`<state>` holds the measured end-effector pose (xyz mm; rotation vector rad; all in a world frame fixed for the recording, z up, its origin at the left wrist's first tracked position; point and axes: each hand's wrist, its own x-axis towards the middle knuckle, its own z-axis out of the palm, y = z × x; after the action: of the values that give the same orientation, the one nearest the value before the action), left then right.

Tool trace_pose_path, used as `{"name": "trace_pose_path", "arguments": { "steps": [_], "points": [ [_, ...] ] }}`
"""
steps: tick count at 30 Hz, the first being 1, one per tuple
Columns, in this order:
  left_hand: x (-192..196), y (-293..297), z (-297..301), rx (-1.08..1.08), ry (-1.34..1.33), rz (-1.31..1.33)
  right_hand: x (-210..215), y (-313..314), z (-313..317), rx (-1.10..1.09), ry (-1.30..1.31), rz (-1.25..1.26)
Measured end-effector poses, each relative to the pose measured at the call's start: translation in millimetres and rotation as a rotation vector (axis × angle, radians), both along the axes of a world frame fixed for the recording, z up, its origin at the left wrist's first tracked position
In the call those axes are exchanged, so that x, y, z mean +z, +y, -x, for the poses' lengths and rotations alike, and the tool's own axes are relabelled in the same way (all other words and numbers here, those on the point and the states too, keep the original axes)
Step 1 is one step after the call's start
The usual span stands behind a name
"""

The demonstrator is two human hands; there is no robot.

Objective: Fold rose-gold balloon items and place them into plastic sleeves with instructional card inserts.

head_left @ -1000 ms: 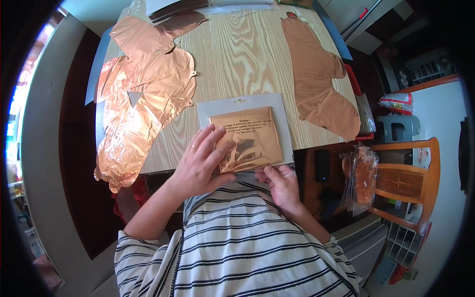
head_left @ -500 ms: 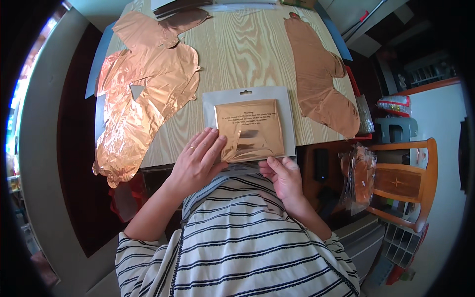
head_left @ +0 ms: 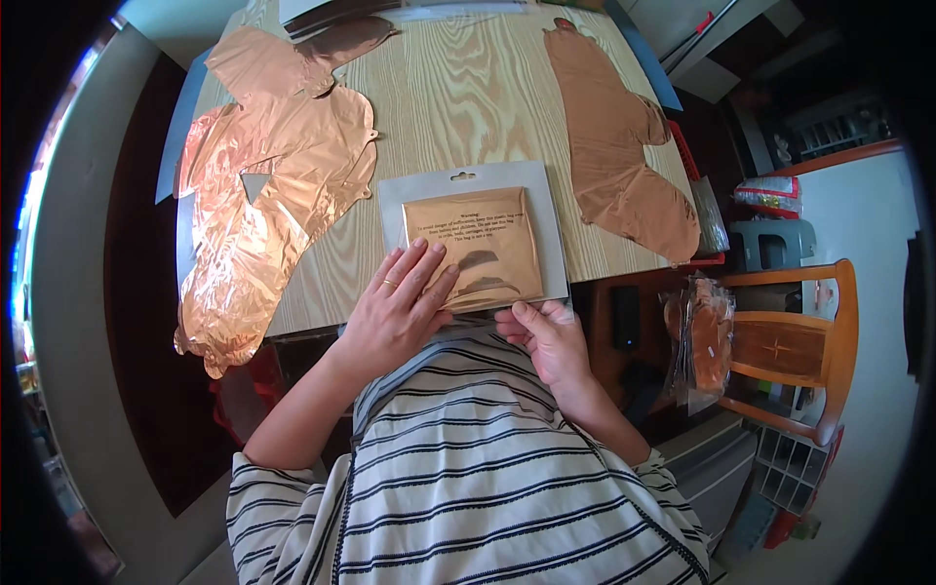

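A clear plastic packet (head_left: 553, 234) with a white backing and a hang hole lies at the table's near edge. Through its film shows a folded copper-coloured foil balloon (head_left: 507, 216), with dark print on the film above it. My left hand (head_left: 395, 307) rests on the packet's lower left part, fingers stretched out and pressing lightly on the film. At the lower right edge, my right hand (head_left: 551, 336) pinches the packet's border between thumb and fingers; some of its fingertips are hidden beneath.
Flat, creased copper foil balloons (head_left: 283, 166) cover the table's left side. Another foil balloon (head_left: 624, 146) lies along the right. To the right, a wooden chair (head_left: 838, 331) holds several bagged copper packets (head_left: 702, 336). White and dark flat items (head_left: 327, 12) sit at the far edge.
The whole view has shifted a little. My left fingers have slid further onto the packet's front, over the folded balloon. My right hand keeps its pinch on the lower right edge.
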<state>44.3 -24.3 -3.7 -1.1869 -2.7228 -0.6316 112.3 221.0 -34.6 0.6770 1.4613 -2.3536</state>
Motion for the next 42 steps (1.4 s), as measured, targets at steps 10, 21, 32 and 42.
{"name": "trace_pose_path", "arguments": {
  "steps": [10,21,32,42],
  "points": [
    [12,-1,2,-0.023,-0.068,0.034,2,-2,4,-0.001,-0.009,0.004],
    [-5,45,27,-0.079,0.027,0.111,6,-6,5,-0.025,-0.017,-0.018],
    [-6,38,45,-0.159,0.027,0.058,33,35,23,0.408,-0.061,-0.303],
    [-3,33,79,-0.151,-0.037,-0.011,116,60,234,0.581,0.633,-0.948]
  ]
}}
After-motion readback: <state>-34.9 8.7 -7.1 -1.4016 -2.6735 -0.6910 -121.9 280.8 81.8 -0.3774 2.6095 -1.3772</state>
